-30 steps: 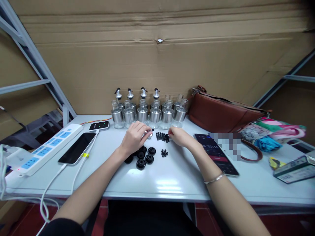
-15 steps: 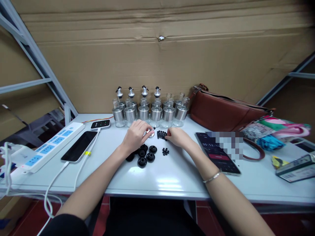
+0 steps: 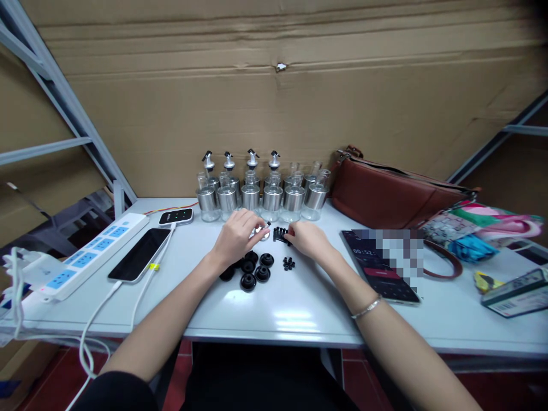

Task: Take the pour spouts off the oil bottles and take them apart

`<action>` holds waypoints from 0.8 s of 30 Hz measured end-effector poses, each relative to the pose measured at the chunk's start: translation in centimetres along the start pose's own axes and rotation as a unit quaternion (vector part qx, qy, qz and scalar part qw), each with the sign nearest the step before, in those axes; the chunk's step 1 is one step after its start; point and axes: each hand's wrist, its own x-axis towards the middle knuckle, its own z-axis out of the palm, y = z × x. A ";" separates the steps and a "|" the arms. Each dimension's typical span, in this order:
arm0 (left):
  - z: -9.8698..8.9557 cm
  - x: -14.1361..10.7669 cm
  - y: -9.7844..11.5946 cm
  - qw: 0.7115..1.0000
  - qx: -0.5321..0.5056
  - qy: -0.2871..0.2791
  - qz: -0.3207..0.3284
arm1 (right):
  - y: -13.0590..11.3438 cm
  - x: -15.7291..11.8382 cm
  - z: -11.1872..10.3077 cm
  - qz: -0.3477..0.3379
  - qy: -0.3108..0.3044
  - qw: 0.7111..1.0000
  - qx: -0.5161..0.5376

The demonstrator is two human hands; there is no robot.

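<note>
My left hand [image 3: 238, 233] is closed in a pinch around a small silver pourer head [image 3: 258, 229]; a black tip shows at its upper right, and the fingers hide the rest. My right hand [image 3: 303, 236] has its fingers drawn together at the right end of a row of small black pieces [image 3: 279, 233]. What its fingertips hold, if anything, is hidden. Below that row lies a cluster of tiny black rings [image 3: 288, 263]. Several round black caps [image 3: 248, 281] sit in front of my left hand, some partly hidden by the wrist.
Glass bottles with steel sleeves [image 3: 272, 200] line the back, several topped with silver pourers [image 3: 252, 158]. To the left are a power strip [image 3: 92, 254], a phone [image 3: 139, 255] and a small device [image 3: 176, 216]. On the right are a brown bag [image 3: 394, 194], a larger phone [image 3: 372, 268] and a box [image 3: 516, 292].
My right hand has shifted slightly left and up along the row of black pieces. My left hand stays almost still, with the pourer head in its fingers.
</note>
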 end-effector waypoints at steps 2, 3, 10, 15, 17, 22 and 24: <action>-0.1 0.0 0.0 1.000 0.002 0.001 -0.002 | -0.2 -0.1 0.0 0.000 0.002 1.000 0.002; -0.1 0.1 0.0 1.000 0.004 0.001 -0.003 | -0.2 -0.1 0.0 0.001 0.003 1.000 0.002; 0.0 0.0 0.1 1.000 -0.002 -0.005 -0.002 | -0.3 0.0 0.5 0.008 0.011 1.000 0.009; 0.0 0.0 0.0 1.000 -0.002 0.000 -0.002 | -0.5 0.0 0.2 -0.004 0.026 0.999 0.024; 0.0 0.0 0.0 1.000 0.000 0.003 -0.001 | -0.7 -0.1 -0.2 -0.031 0.030 0.998 0.039; -0.1 0.0 0.0 1.000 -0.004 -0.001 -0.001 | -1.0 -0.6 -0.6 -0.081 -0.006 0.996 0.047; 0.0 0.0 0.0 1.000 -0.007 -0.003 -0.001 | -1.0 -0.6 -0.6 -0.088 -0.019 0.995 0.037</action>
